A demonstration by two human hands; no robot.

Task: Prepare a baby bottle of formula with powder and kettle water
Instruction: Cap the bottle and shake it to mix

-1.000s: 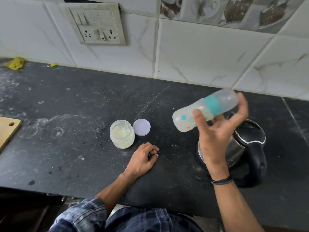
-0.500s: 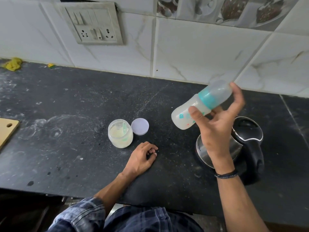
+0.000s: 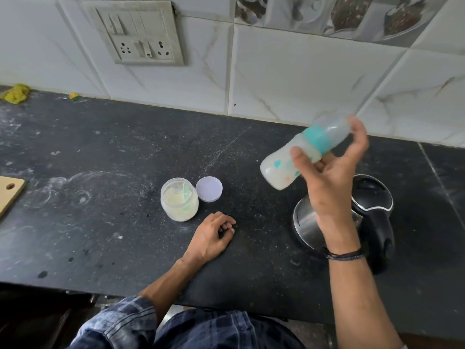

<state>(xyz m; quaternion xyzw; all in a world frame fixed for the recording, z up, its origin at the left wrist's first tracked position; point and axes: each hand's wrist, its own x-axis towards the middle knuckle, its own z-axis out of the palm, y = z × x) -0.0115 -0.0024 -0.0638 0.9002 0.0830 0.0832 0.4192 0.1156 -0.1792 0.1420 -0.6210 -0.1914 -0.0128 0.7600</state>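
Note:
My right hand point(image 3: 329, 177) holds a capped baby bottle point(image 3: 279, 170) with a teal collar, tilted on its side above the counter, milky liquid inside. Below it stands a steel kettle point(image 3: 372, 197) with a black lid and handle, partly hidden by my forearm. An open jar of pale formula powder point(image 3: 179, 201) with a green scoop inside stands left of centre, its round lid point(image 3: 208, 188) lying beside it. My left hand point(image 3: 211, 235) rests on the counter in front of the jar, fingers curled, holding nothing.
The dark stone counter point(image 3: 100, 222) is dusted with powder. A wooden board's corner point(image 3: 8, 195) shows at the left edge. A yellow cloth point(image 3: 15, 93) lies at the back left. A switch socket plate point(image 3: 141, 37) sits on the tiled wall.
The bottle in my right hand has swung, its capped end rising and base dropping, and moved slightly toward the wall. My left hand stays put.

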